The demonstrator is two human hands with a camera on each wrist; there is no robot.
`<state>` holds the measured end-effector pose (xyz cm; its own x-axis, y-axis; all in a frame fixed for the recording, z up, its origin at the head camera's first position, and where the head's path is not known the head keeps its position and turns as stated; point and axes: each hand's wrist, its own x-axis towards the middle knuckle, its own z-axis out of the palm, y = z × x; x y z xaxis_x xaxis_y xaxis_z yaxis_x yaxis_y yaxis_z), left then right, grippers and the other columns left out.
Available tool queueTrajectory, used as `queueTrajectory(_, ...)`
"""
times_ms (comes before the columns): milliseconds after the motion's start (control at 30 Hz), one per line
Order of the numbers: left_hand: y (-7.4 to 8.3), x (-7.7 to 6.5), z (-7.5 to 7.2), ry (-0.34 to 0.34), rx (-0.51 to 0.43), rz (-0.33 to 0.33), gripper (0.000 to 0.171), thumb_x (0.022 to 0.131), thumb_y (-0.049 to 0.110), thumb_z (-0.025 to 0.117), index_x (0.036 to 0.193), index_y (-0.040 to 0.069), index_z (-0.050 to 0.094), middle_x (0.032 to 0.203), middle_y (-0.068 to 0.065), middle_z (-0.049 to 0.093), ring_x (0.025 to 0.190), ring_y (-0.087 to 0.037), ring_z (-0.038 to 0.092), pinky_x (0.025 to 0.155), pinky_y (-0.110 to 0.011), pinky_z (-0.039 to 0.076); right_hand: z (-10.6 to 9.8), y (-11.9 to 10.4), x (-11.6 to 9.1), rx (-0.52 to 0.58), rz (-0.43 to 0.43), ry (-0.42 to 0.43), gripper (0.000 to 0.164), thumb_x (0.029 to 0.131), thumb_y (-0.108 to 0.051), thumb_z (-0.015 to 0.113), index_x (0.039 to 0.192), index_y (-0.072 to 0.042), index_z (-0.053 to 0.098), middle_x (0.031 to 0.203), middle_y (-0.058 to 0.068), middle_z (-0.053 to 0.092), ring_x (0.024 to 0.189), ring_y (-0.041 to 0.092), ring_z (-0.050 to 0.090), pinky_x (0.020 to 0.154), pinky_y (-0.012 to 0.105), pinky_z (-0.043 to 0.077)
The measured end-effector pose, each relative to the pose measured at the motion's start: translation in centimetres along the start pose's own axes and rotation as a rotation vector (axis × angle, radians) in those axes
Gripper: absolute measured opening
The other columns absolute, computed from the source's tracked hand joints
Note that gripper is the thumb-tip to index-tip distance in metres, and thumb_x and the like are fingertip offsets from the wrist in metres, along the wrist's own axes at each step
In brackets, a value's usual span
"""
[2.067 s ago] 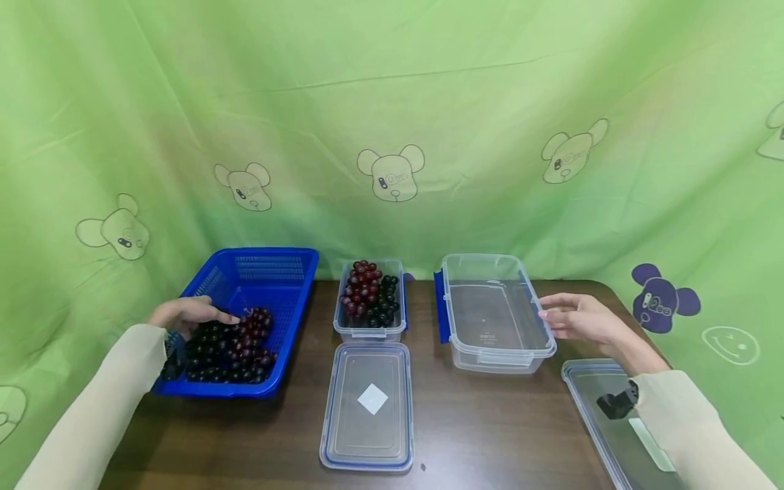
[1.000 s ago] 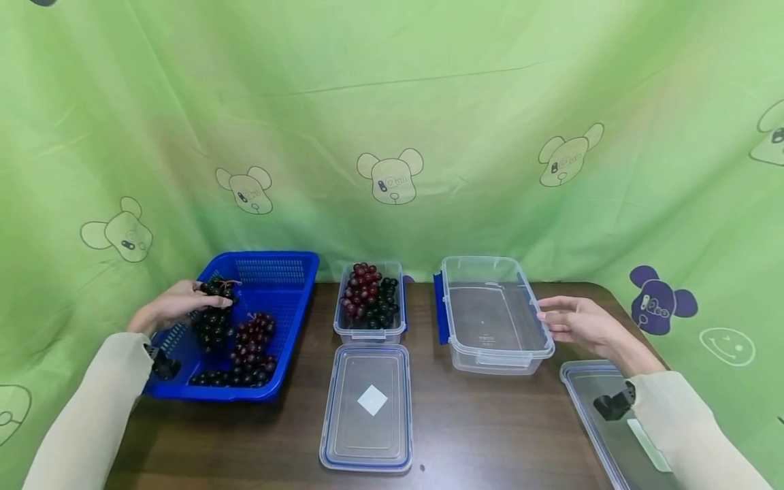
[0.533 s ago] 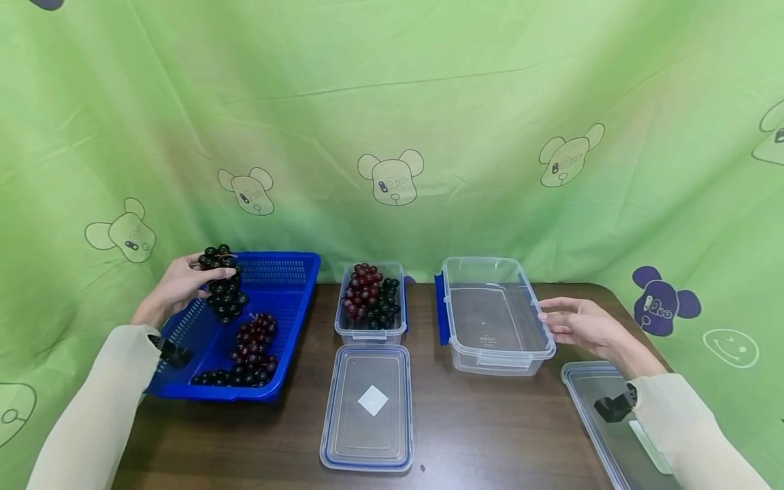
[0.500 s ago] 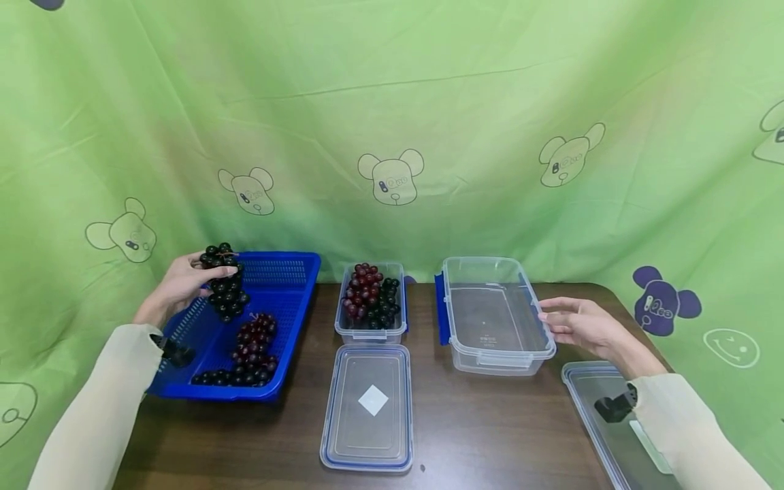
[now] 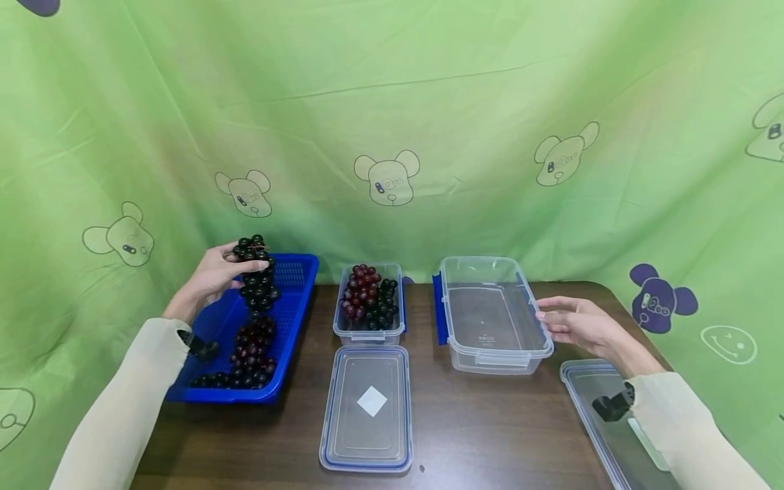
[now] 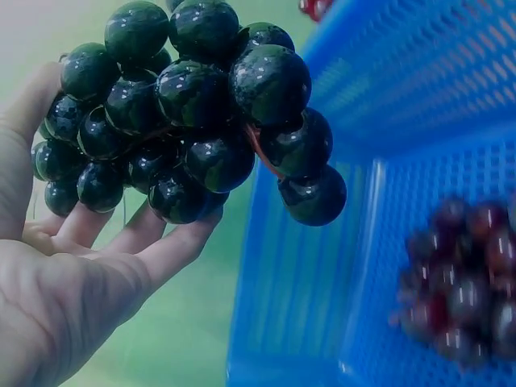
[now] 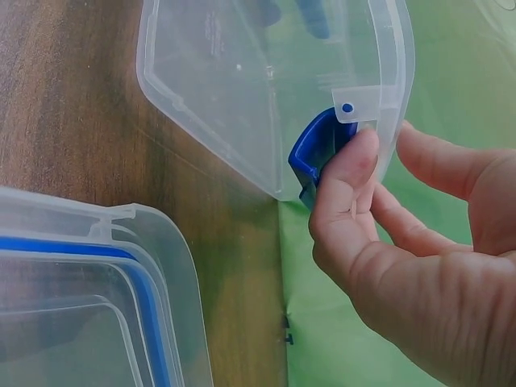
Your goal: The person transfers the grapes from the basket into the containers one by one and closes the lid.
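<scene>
Our left hand (image 5: 211, 275) grips the black grape bunch (image 5: 260, 284) above the blue basket (image 5: 289, 273); probably light, slick and loosely hung, it is best held round the stem end. Our right hand (image 5: 578, 320) touches the clear container's (image 5: 490, 359) blue latch (image 7: 317, 147); whether it pinches, we cannot tell.

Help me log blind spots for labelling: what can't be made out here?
Head: rightmost lid, near end cut off by bottom edge.
Head: lettering in larger container, too small.
Left wrist: fingers, tips hidden behind black grapes.
Left wrist: red bunch, blurred, cut by right edge.
</scene>
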<state>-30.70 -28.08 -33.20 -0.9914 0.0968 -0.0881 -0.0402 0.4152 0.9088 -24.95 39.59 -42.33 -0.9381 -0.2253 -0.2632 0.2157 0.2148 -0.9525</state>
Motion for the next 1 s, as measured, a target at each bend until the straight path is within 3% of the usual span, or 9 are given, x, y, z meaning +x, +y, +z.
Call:
queueTrajectory(100,0.9,0.4,1.6,-0.018,-0.027,0.033,0.095,0.095,0.032,0.08,0.168,0.013,0.023,0.157,-0.028,0.046,0.04,-0.003,0.027,0.04,-0.019,0.035,-0.1,0.1,-0.1,0.006,0.003,0.001,0.042,0.104,-0.012,0.064,0.141,0.001,0.049,0.097,-0.007,0.078,0.087,0.008,0.075,0.081,0.027,0.064)
queueTrajectory(200,1.9,0.8,3.0,-0.043,-0.037,0.044,0.097,0.093,0.033,0.081,0.168,0.013,0.022,0.154,-0.024,0.05,0.039,-0.004,0.027,0.04,-0.02,0.033,-0.1,0.2,-0.1,0.004,0.011,0.005,0.042,0.104,-0.012,0.065,0.142,0.001,0.049,0.096,-0.006,0.078,0.086,0.009,0.074,0.081,0.027,0.064)
queueTrajectory(333,3.2,1.4,4.8,-0.072,-0.053,0.046,0.109,0.093,0.033,0.082,0.17,0.014,0.008,0.168,-0.025,0.033,0.04,-0.006,0.025,0.046,-0.021,0.037,0.0,0.2,0.0,0.002,0.009,0.011,0.046,0.105,-0.012,0.064,0.144,0.003,0.047,0.095,-0.007,0.078,0.085,0.008,0.073,0.079,0.026,0.063)
queueTrajectory(400,3.8,1.8,5.8,-0.078,-0.071,0.048,0.109,0.093,0.031,0.082,0.17,0.015,0.007,0.171,-0.026,0.023,0.042,-0.006,0.025,0.053,-0.022,0.045,0.0,0.2,0.0,0.01,0.005,0.012,0.044,0.105,-0.011,0.064,0.143,0.003,0.047,0.094,-0.007,0.078,0.084,0.007,0.073,0.078,0.026,0.063)
queueTrajectory(500,4.7,2.3,7.2,-0.088,-0.096,0.048,0.11,0.093,0.028,0.081,0.17,0.014,0.005,0.175,-0.025,0.011,0.047,-0.001,0.034,0.079,-0.028,0.06,0.1,0.0,-0.1,0.023,0.002,0.01,0.041,0.105,-0.01,0.063,0.141,0.002,0.049,0.094,-0.006,0.078,0.083,0.006,0.073,0.077,0.026,0.063)
queueTrajectory(633,5.7,3.1,9.1,-0.111,-0.123,0.069,0.108,0.092,0.026,0.082,0.17,0.014,0.008,0.175,-0.025,0.012,0.059,0.002,0.048,0.107,-0.045,0.056,0.1,-0.1,-0.1,0.031,0.011,0.012,0.043,0.105,-0.009,0.063,0.143,0.003,0.048,0.094,-0.006,0.078,0.084,0.007,0.074,0.079,0.026,0.064)
queueTrajectory(700,6.2,3.4,10.0,-0.118,-0.131,0.08,0.107,0.091,0.025,0.082,0.17,0.015,0.01,0.175,-0.024,0.015,0.058,-0.001,0.043,0.103,-0.043,0.058,0.2,-0.1,0.0,0.032,0.013,0.011,0.046,0.105,-0.009,0.063,0.145,0.004,0.046,0.094,-0.006,0.078,0.085,0.007,0.074,0.08,0.026,0.064)
queueTrajectory(833,7.1,3.9,12.0,-0.141,-0.16,0.1,0.105,0.091,0.022,0.082,0.17,0.015,0.013,0.173,-0.024,0.022,0.06,-0.002,0.043,0.078,-0.027,0.058,0.1,0.0,0.1,0.035,0.018,0.006,0.047,0.105,-0.01,0.063,0.146,0.004,0.044,0.095,-0.007,0.077,0.086,0.007,0.073,0.08,0.026,0.064)
queueTrajectory(1000,8.2,4.5,14.9,-0.189,-0.25,0.147,0.081,0.09,0.013,0.081,0.16,0.01,0.04,0.151,-0.021,0.055,0.075,-0.007,0.064,0.068,-0.023,0.059,0.1,0.0,0.0,0.043,0.029,0.003,0.052,0.105,-0.01,0.062,0.149,0.007,0.04,0.095,-0.006,0.077,0.085,0.007,0.073,0.08,0.026,0.064)
